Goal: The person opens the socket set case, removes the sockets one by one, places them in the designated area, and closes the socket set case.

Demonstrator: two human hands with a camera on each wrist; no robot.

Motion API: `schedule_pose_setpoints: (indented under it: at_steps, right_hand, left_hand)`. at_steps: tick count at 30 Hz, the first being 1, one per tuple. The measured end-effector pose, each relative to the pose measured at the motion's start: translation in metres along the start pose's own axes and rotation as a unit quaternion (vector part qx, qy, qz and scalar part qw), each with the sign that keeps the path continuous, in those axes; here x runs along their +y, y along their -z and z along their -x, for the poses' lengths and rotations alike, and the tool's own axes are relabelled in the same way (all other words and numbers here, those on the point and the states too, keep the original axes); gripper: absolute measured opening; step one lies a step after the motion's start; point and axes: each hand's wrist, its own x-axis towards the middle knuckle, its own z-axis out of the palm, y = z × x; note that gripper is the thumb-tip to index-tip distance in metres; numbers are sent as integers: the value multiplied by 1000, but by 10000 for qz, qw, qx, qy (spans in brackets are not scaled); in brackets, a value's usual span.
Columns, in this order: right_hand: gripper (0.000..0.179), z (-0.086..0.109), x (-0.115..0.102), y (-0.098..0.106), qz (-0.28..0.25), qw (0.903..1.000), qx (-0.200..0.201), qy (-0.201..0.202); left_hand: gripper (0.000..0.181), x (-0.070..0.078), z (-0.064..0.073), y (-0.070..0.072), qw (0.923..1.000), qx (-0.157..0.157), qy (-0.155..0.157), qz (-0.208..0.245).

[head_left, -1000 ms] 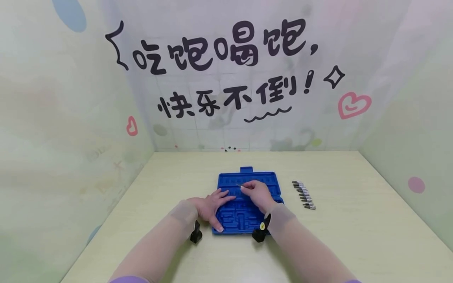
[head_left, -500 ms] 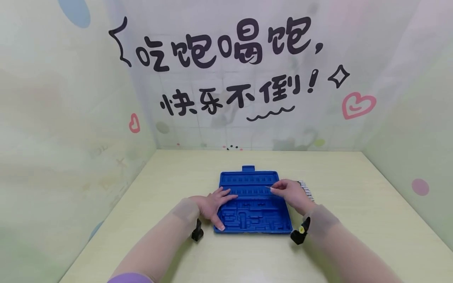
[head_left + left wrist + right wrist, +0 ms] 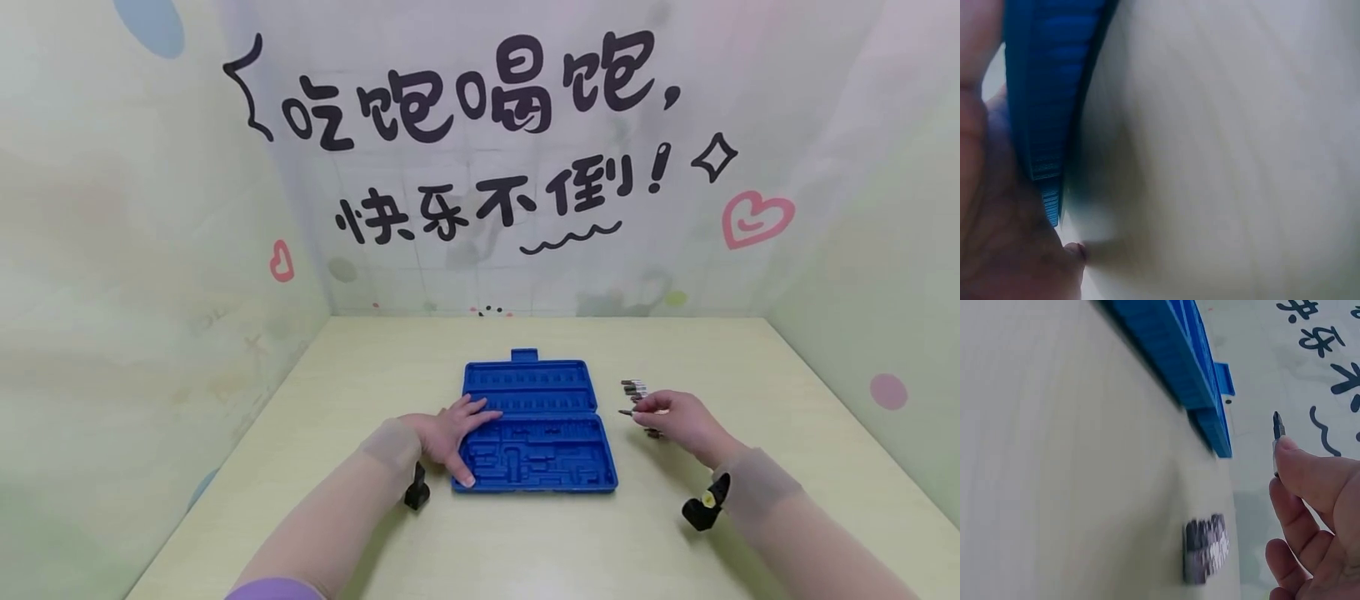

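Note:
My right hand (image 3: pixel 686 423) pinches a screwdriver bit (image 3: pixel 1279 430) between thumb and fingertips, its dark cross-shaped tip pointing away from the hand. It is held over the table, right of a blue plastic case (image 3: pixel 532 454). The case lies unfolded, with moulded slots in both halves. My left hand (image 3: pixel 450 433) rests on the case's left side, fingers spread over it and thumb at the near left corner. In the left wrist view the case's ribbed side wall (image 3: pixel 1060 87) stands beside the palm. A row of more bits (image 3: pixel 1205 547) lies on the table, partly hidden by my right hand in the head view.
The pale wooden table (image 3: pixel 360 367) runs back to a wall (image 3: pixel 420 283) with black lettering. Side walls stand at left and right. A latch tab (image 3: pixel 524 355) sticks out from the far edge of the case.
My right hand has moved right, from over the case to beside the row of bits, still pinching the bit. My left hand has stayed on the case.

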Motion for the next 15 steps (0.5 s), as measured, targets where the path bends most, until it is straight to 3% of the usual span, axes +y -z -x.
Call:
schedule_pose_setpoints:
  at_steps: [7, 15]
  right_hand:
    - [25, 13, 21, 14, 601, 9979, 5, -237]
    - [21, 20, 35, 17, 1241, 9910, -24, -494]
  left_hand:
    - [109, 1, 1, 2, 10000, -14, 30, 38]
    - [109, 3, 1, 3, 10000, -11, 5, 86]
